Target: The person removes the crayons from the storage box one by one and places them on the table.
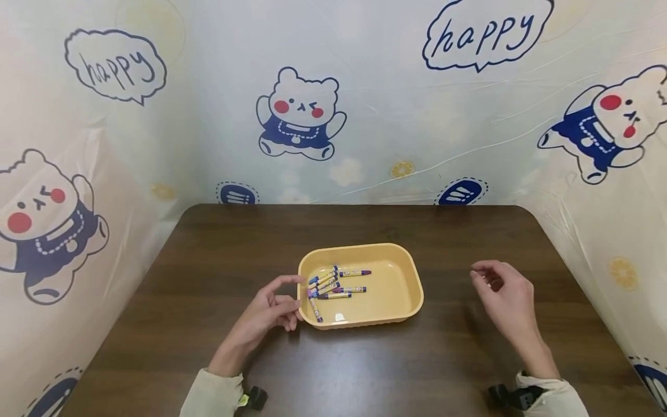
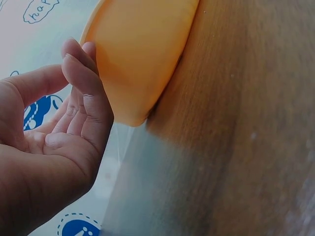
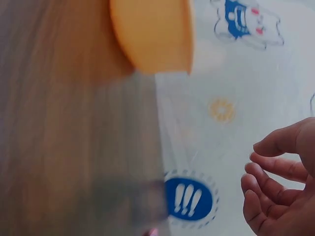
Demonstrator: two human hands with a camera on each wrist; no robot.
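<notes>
A: Where are the crayons (image 1: 328, 288)?

B: In the yellow tray (image 1: 383, 295). Most are bunched toward the tray's left side, several overlapping at a slant, one of them angled down toward the near left corner.

A: And the others?

B: Two lie roughly crosswise just right of that bunch: a purple-tipped crayon (image 1: 356, 273) on the far side, pointing toward the tray's right wall, and another a little nearer. The tray's right half shows bare floor.

A: What about the left hand (image 1: 263, 313)?

B: Just outside the tray's left wall. Its forefinger reaches to the rim, the thumb sits near the rim as well, and the other fingers bend loosely. I'd call that grip relaxed, spread between thumb and forefinger. Whether the thumb actually touches the tray, I can't tell.

A: The right hand (image 1: 508, 298)?

B: Well apart from the tray, off to its right. Its fingers curve softly, the thumb close to the forefinger's tip, so that grip is loose too.

A: And around the tray?

B: The dark brown worktop (image 1: 234, 243) under it, and a patterned curtain (image 1: 375, 116) with cartoon bears beyond its far side.
</notes>
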